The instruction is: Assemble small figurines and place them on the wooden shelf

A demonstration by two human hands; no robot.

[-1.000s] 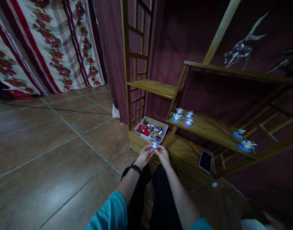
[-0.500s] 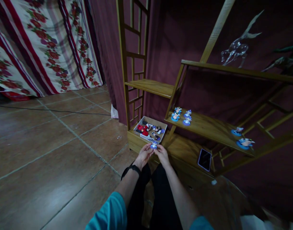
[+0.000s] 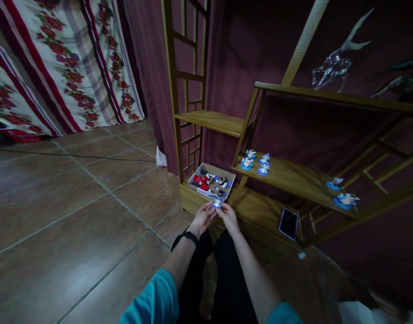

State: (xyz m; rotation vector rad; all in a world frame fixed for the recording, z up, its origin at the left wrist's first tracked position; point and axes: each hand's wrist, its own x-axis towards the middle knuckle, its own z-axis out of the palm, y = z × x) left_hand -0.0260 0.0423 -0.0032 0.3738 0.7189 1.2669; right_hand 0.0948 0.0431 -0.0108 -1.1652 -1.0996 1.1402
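Observation:
Between the fingertips of my left hand (image 3: pixel 203 216) and my right hand (image 3: pixel 229 218) is a small white-and-purple figurine (image 3: pixel 217 203) on a round base. Both hands are closed on it, one from each side, just in front of an open cardboard box (image 3: pixel 230 174). Inside that box lie several figurines, among them red ones (image 3: pixel 201 182) and black-and-white ones. On the middle shelf (image 3: pixel 290 182), two purple-based figurines (image 3: pixel 264 168) stand beside two blue-based figurines (image 3: pixel 247 163). Farther right on this shelf are two more blue-based figurines (image 3: pixel 346 200).
A phone or tablet (image 3: pixel 288 224) lies on the low wooden ledge (image 3: pixel 256 211) to the right. Above stands a clear deer ornament (image 3: pixel 333 67) on the top shelf. Wooden shelf posts (image 3: pixel 174 90) rise behind the box. A black cable (image 3: pixel 91 156) crosses the tiled floor at left.
The figurine has risen very slightly between my fingers, with both hands staying almost in place. The view has shifted a little; the things on the shelves and in the box look the same.

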